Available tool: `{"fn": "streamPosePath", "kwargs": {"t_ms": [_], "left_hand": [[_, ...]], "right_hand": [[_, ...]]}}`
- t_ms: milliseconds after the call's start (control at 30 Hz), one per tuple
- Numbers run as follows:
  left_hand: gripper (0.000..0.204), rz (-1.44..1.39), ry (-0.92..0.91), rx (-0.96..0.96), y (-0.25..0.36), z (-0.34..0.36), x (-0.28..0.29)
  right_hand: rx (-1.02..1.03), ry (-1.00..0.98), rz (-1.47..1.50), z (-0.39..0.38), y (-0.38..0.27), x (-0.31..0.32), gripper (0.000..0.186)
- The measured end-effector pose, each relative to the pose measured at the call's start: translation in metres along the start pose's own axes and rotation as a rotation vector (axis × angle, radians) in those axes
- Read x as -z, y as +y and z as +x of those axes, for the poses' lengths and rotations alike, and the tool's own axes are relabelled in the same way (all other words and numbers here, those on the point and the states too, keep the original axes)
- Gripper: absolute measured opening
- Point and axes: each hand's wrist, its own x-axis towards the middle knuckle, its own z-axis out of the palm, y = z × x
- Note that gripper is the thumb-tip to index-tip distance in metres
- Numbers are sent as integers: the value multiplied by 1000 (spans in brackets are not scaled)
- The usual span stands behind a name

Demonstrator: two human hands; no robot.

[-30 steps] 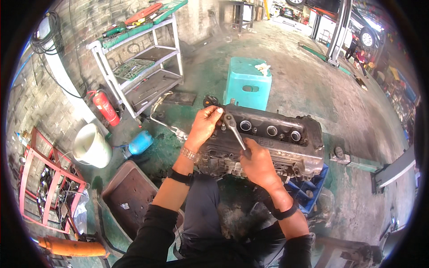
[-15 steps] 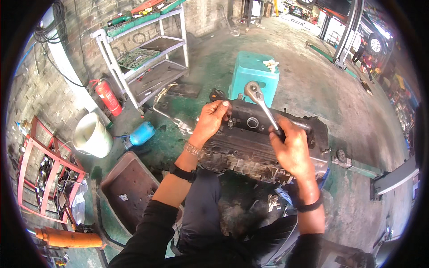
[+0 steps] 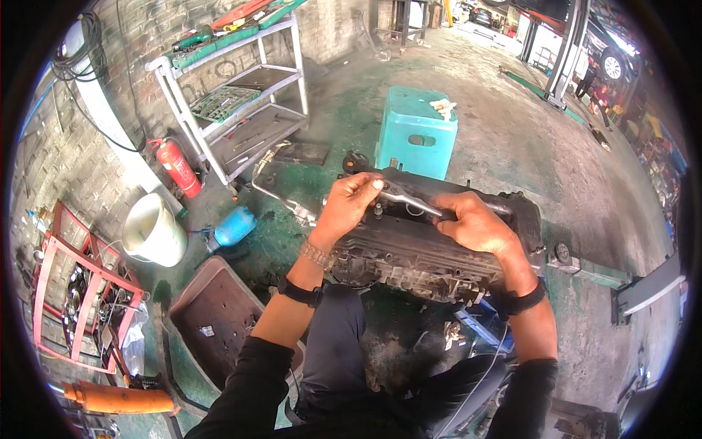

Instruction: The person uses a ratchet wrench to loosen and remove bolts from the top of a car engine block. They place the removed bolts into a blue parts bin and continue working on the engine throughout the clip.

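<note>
A dirty engine with a black top cover lies in front of my knees. My right hand is wrapped round the dark handle end of a ratchet wrench, which lies low across the cover. My left hand pinches at the wrench's head end, over the left part of the cover; its fingers hide most of the head and whatever is under it. A small upright bolt or stud shows just below my left fingertips. The round opening in the cover is partly behind the wrench.
Beyond the engine stands a turquoise stool with a pale glove-like item on it. To the left are a brown tray, a white bucket, a blue container, a fire extinguisher, a tool cart and a red rack.
The ratchet wrench has come down from its raised, tilted position, and its head is now at my left fingers. My right hand has lowered and turned flatter; my left hand has hardly moved.
</note>
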Motion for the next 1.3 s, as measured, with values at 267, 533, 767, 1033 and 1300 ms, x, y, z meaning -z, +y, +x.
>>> {"fn": "streamPosePath", "kwargs": {"t_ms": [267,533,767,1033,1300], "left_hand": [[18,-52,-12,32,-4,1,-1],[17,27,-13,-10,-6,4,-1],[15,159,11,-33,-5,4,1],[8,29,-32,3,-13,11,4],[8,-66,-20,58,-15,13,4]], "right_hand": [[66,-33,-11,9,8,8,22],[159,239,-401,35,25,15,22],[146,319,-687,66,46,0,24],[83,359,-556,24,35,5,28],[25,489,-299,-46,-18,-46,29]]}}
